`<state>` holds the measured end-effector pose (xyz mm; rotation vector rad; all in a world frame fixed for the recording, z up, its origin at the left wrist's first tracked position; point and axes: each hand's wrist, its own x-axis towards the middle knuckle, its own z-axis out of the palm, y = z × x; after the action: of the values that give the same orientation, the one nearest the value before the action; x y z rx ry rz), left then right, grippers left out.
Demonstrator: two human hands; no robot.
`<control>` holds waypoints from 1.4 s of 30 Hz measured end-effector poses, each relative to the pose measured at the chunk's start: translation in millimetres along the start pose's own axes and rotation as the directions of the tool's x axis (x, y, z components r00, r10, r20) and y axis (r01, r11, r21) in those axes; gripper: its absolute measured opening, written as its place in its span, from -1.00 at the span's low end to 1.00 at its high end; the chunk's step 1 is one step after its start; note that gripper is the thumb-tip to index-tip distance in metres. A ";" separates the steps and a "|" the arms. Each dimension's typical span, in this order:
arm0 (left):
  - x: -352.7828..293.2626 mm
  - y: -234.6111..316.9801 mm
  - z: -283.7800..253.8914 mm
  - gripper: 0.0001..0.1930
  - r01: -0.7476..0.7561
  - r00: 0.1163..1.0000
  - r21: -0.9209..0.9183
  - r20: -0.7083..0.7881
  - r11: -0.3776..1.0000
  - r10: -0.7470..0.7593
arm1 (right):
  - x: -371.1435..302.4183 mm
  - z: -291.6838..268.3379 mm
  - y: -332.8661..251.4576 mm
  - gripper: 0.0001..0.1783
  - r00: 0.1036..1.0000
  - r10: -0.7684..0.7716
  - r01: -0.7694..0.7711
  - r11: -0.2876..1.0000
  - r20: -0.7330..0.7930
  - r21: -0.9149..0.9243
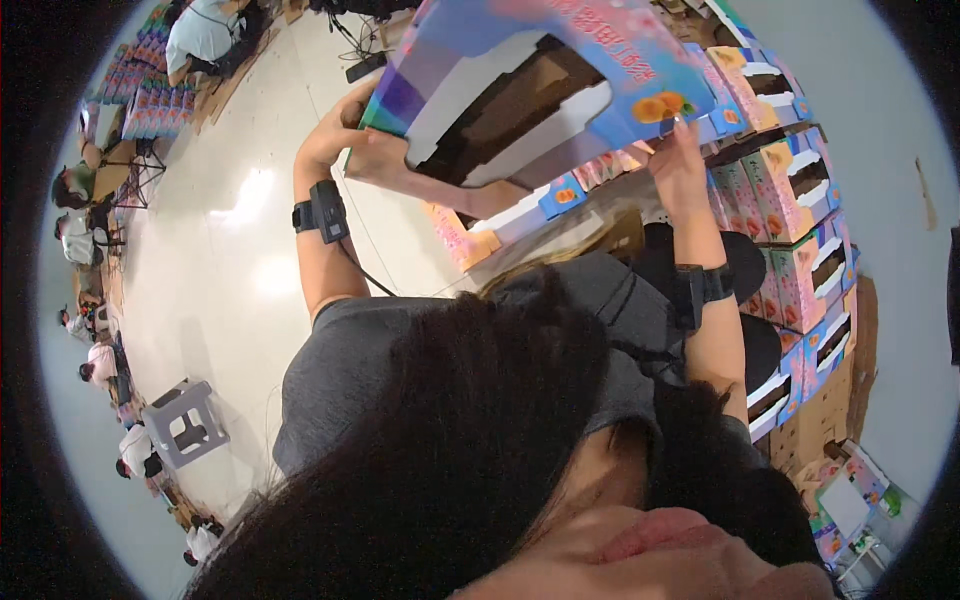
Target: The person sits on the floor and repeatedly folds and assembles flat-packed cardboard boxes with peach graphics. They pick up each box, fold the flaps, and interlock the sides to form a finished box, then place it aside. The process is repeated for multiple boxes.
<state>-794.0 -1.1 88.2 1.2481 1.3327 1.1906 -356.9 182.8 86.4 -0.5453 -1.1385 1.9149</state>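
A printed cardboard fruit box (640, 65), blue, purple and pink with orange fruit pictures, is held up and tilted in front of me. Through the large cut-out in its side, dark brown and white edges show. My left hand (340, 125) grips its left end, with the thumb at the corner. At the right end, my right hand (680, 170) holds the lower edge near the fruit picture; some of its fingers are hidden behind the box. Below the held box, another box (465, 240) of the same print is partly covered.
Several similar boxes (795, 195) are stacked to my right, beside a pale wall (900, 260). A grey plastic stool (185, 425) stands on the shiny floor at the left. Farther left, several people sit among more boxes (160, 105). Brown cardboard (815, 415) lies at the lower right.
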 end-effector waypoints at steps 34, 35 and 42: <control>-173.5 -271.3 91.3 -0.27 0.389 0.621 -0.869 0.001 0.307 -0.784 | -24.1 18.8 170.0 -0.15 0.490 0.477 -0.581 0.803 -0.730 0.135; -166.7 -271.3 94.7 -0.30 0.384 0.623 -0.858 -0.031 0.340 -0.782 | -27.7 17.9 165.2 -0.04 0.561 0.479 -0.547 0.827 -0.675 0.132; -152.3 -271.9 79.7 -0.41 0.273 0.634 -0.889 -0.122 0.368 -0.764 | -29.5 33.6 132.7 -0.09 0.564 0.658 -0.731 0.679 -0.499 0.069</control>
<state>-734.0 -153.0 -189.0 -0.2864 1.1495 1.4072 -420.8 108.0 -13.2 -1.6857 -0.7584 2.1291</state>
